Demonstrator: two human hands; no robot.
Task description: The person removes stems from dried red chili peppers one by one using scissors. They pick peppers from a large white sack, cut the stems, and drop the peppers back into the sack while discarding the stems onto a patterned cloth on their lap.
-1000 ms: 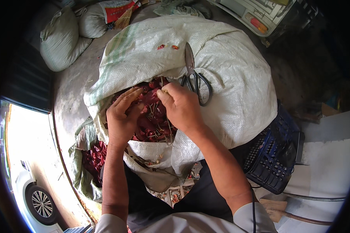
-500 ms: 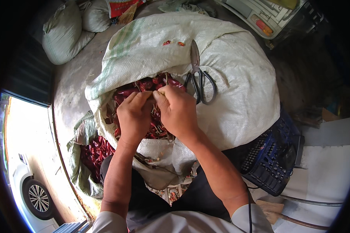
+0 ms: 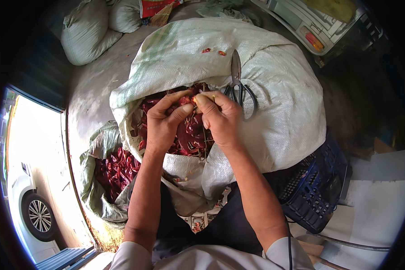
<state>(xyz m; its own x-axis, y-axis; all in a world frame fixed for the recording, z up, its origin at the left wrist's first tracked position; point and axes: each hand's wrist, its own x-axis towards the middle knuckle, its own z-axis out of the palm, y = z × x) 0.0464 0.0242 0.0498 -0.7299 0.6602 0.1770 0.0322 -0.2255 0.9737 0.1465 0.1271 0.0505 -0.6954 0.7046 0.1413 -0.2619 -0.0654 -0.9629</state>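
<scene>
A big white woven sack point(image 3: 279, 90) lies in front of me, its mouth open on a heap of dried red chillies point(image 3: 191, 130). My left hand point(image 3: 164, 121) and my right hand point(image 3: 220, 117) meet over the heap, and both pinch one dried chilli point(image 3: 194, 100) between their fingertips. A pair of dark scissors point(image 3: 238, 85) rests on the sack just right of my right hand, untouched. Two loose chilli bits point(image 3: 213, 51) lie higher up on the sack.
A second green-white bag point(image 3: 94, 180) with more red chillies point(image 3: 117, 166) lies at my lower left. A dark blue plastic crate point(image 3: 315, 189) stands at the right. Filled sacks point(image 3: 85, 33) sit at the back left, a vehicle point(image 3: 319, 27) at the back right, a car wheel point(image 3: 39, 216) at the far left.
My hands rose from digging in the chilli heap and came together at the sack's mouth, now pinching one chilli between them. The scissors have not moved.
</scene>
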